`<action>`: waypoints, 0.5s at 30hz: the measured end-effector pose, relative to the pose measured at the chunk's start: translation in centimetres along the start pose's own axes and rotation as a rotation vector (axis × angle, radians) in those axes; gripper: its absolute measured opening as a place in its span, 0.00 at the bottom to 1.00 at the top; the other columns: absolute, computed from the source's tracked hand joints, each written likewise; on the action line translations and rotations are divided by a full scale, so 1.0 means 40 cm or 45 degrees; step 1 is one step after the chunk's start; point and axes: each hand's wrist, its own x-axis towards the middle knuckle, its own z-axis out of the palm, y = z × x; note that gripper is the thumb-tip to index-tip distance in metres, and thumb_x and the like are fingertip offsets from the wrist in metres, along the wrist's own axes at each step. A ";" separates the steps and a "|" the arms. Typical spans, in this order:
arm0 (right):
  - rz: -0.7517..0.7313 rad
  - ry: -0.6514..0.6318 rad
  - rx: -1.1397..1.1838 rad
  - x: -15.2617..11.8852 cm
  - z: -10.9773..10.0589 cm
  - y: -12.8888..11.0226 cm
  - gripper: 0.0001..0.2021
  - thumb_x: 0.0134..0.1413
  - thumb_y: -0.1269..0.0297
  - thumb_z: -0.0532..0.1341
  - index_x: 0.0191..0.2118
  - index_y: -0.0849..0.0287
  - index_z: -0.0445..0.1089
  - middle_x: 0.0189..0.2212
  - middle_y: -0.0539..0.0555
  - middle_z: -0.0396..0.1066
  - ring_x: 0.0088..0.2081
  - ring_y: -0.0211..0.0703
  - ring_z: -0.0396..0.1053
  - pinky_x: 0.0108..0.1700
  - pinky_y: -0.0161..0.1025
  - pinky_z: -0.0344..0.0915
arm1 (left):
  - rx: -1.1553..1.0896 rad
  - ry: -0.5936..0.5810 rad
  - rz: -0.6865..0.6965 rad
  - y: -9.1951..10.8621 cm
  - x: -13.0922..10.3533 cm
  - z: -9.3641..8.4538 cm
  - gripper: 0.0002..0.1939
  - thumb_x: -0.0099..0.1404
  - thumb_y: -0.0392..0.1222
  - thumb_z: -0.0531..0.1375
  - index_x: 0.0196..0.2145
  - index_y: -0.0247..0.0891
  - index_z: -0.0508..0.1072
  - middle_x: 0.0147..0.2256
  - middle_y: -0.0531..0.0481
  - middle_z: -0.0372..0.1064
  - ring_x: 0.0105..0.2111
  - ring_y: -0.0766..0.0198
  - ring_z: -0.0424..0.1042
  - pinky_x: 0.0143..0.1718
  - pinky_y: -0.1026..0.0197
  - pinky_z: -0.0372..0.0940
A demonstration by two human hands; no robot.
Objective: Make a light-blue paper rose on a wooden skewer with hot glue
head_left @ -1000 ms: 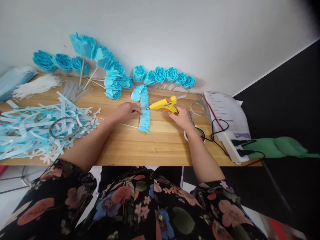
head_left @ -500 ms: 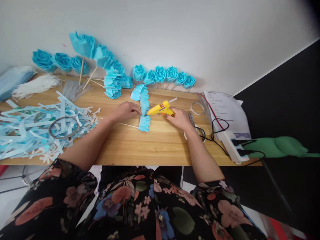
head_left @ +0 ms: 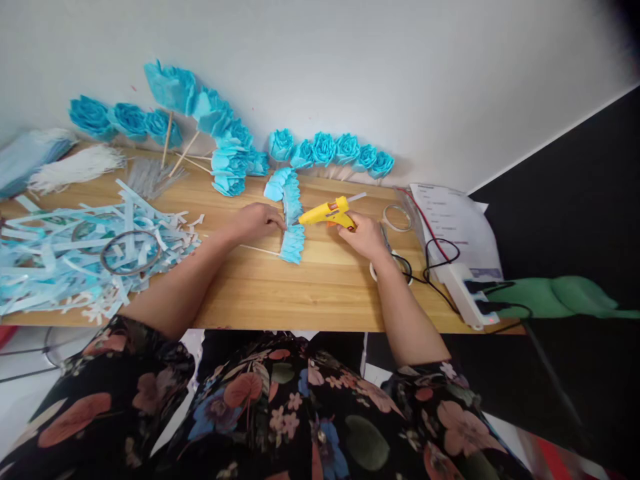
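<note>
My right hand (head_left: 364, 235) is closed round the handle of a yellow hot glue gun (head_left: 325, 212). A clear glue stick (head_left: 357, 197) pokes out of the gun's back, and its nozzle points left onto a blue ruffled crepe-paper strip (head_left: 291, 244). That strip lies on the wooden table, running from a curled petal end at the top down towards me. At the strip's left edge my left hand (head_left: 259, 223) has its fingertips drawn together, gripping the paper beside the nozzle. A thin wooden stick (head_left: 260, 250) reaches the strip's lower end from the left.
Finished blue paper roses (head_left: 324, 148) on sticks lean along the wall. Paper scraps (head_left: 60, 260) are heaped at the left, with a ring (head_left: 131, 252) on top. To the right are tape rolls (head_left: 398, 217), printed sheets (head_left: 457, 227), and a power strip (head_left: 467, 297) with black cords.
The glue gun has tilted slightly, its rear end rising, while the nozzle stays at the strip. My left hand remains at the strip's left edge. The whole view has shifted a little.
</note>
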 end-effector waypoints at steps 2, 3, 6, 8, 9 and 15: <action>-0.007 0.022 0.062 0.002 0.002 0.007 0.15 0.51 0.60 0.60 0.43 0.55 0.80 0.28 0.52 0.76 0.29 0.43 0.68 0.32 0.37 0.55 | 0.018 -0.005 -0.003 0.002 0.000 0.000 0.18 0.60 0.31 0.55 0.37 0.41 0.84 0.40 0.52 0.82 0.39 0.61 0.78 0.43 0.64 0.68; -0.007 0.038 0.100 0.004 0.004 0.011 0.15 0.51 0.60 0.60 0.42 0.56 0.80 0.28 0.51 0.75 0.28 0.43 0.67 0.31 0.37 0.55 | 0.019 -0.005 -0.006 0.003 0.000 0.000 0.17 0.60 0.31 0.55 0.37 0.41 0.84 0.40 0.52 0.82 0.39 0.61 0.78 0.43 0.64 0.68; 0.001 0.096 0.161 0.007 0.005 0.021 0.16 0.52 0.59 0.59 0.43 0.59 0.79 0.28 0.52 0.76 0.28 0.43 0.67 0.31 0.37 0.56 | -0.019 0.009 -0.022 0.006 -0.001 -0.001 0.17 0.60 0.31 0.55 0.36 0.41 0.84 0.41 0.53 0.82 0.40 0.62 0.78 0.44 0.64 0.68; -0.005 0.055 0.083 0.008 0.005 0.023 0.16 0.52 0.59 0.60 0.44 0.58 0.79 0.30 0.53 0.77 0.29 0.44 0.68 0.32 0.37 0.56 | -0.076 0.008 -0.033 0.004 -0.001 -0.001 0.16 0.61 0.32 0.55 0.36 0.41 0.84 0.41 0.53 0.82 0.40 0.62 0.78 0.45 0.64 0.68; -0.009 0.009 0.014 0.007 0.004 0.022 0.16 0.52 0.59 0.60 0.44 0.57 0.79 0.30 0.53 0.78 0.30 0.44 0.69 0.32 0.37 0.55 | -0.113 0.005 -0.041 0.001 -0.001 -0.001 0.16 0.61 0.32 0.55 0.36 0.40 0.84 0.41 0.53 0.82 0.40 0.62 0.78 0.46 0.64 0.68; 0.003 -0.099 -0.201 0.004 0.002 0.010 0.16 0.53 0.61 0.61 0.46 0.53 0.79 0.35 0.54 0.80 0.34 0.48 0.72 0.32 0.37 0.55 | -0.232 0.050 -0.095 -0.015 0.000 0.006 0.16 0.63 0.34 0.55 0.38 0.38 0.84 0.41 0.51 0.82 0.40 0.61 0.79 0.45 0.64 0.68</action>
